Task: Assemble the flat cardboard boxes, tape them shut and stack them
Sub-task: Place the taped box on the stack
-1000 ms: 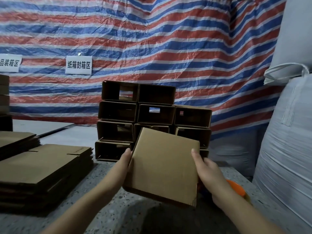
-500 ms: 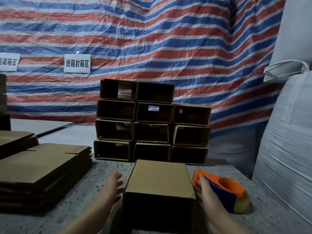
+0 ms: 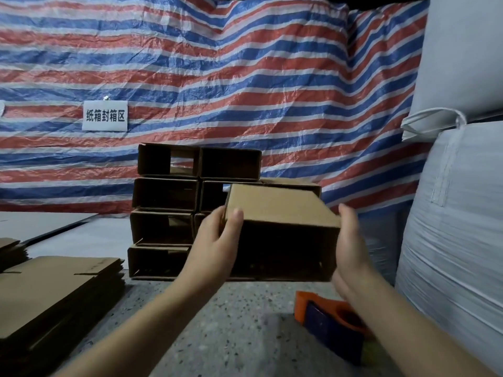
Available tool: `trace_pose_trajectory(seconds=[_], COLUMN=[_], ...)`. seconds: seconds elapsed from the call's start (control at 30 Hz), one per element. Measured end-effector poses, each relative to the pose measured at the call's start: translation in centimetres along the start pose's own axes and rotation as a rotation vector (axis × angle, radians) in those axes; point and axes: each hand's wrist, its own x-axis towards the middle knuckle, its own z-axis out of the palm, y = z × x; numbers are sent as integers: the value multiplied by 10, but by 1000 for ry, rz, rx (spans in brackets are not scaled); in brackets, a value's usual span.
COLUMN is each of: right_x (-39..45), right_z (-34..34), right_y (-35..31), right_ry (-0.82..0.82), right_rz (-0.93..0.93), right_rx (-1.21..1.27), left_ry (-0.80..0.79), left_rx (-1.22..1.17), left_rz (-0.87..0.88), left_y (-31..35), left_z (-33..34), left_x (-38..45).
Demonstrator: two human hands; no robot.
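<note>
- The left hand (image 3: pixel 215 242) grips the left end of an assembled brown cardboard box (image 3: pixel 283 213), thumb curled over its top edge.
- The right hand (image 3: pixel 351 240) presses flat against the box's right end, fingers straight.
- The box is held in the air before the stack of open-ended brown cardboard boxes (image 3: pixel 166 194).
- An orange and blue tape dispenser (image 3: pixel 329 319) lies on the speckled grey table (image 3: pixel 231 322) under the right forearm.
- A pile of flat brown cardboard blanks (image 3: pixel 54 289) lies at the left.

Dim indoor light falls from above and in front, leaving the striped tarp (image 3: pixel 245 77) brighter than the tabletop (image 3: pixel 239 336). The open mouths of the stacked boxes (image 3: pixel 168 194) beyond the hands are near black. Wide-angle bending curves the edges; nearest forearms look soft and smeared.
</note>
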Motion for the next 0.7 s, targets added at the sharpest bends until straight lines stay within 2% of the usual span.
trace_pose_trajectory(seconds=[0.13, 0.23, 0.47, 0.6, 0.7], right_x=[49, 91, 186, 235, 268], right_z=[-2, -1, 2, 2, 5], right_y=[-67, -93, -103, -101, -96], right_ry=[43, 104, 136, 137, 115], right_rz=[-161, -174, -160, -130, -110], right_rx=[-126, -141, -196, -219, -228], left_ry=[-78, -180, -48, 17, 47], left_rx=[35, 131, 524, 903, 1075], left_rz=[135, 221, 348, 380, 403], left_y=[36, 42, 26, 13, 3], left_z=[22, 33, 65, 74, 78], left_x=[81, 128, 229, 275, 302])
